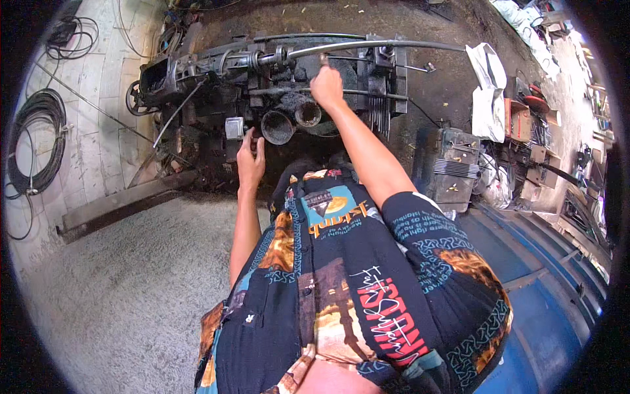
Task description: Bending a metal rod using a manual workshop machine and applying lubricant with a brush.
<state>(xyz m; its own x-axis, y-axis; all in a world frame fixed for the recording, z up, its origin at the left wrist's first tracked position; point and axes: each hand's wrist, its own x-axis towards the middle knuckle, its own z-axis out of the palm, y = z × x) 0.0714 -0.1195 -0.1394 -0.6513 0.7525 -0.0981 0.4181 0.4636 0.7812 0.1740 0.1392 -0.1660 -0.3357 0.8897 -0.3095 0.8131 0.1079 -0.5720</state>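
Head view, right hand: the right hand (327, 87) is over the middle of the machine, curled, with one digit pointing away from the body; from where I stand I cannot tell whether it grips anything.
Head view, left hand: the left hand (250, 164) is nearer the body, thumb and forefinger parted, nothing seen between them.
Machine: the dark, greasy machine (400, 82) spreads beneath and beyond the right fingers, and on past the left ones too.
Long rod: the long rod (420, 44) crosses just beyond the right fingertips and runs off to their right.
Small box: the small pale box (234, 128) sits just to the left of the left fingertips; whether they touch it, I cannot tell.
Round openings: a larger dark cup (277, 127) is just right of the left fingertips; a smaller cup (308, 113) lies near the right hand, on its left.
Slim bar: a light slim bar (176, 117) slants down well left of the left fingers.
Further right: a white sheet (489, 98) hangs well right of the right fingers, a grimy metal container (453, 172) nearer the body.
Far left: a coil of black cable (59, 148), well apart from the left fingers.
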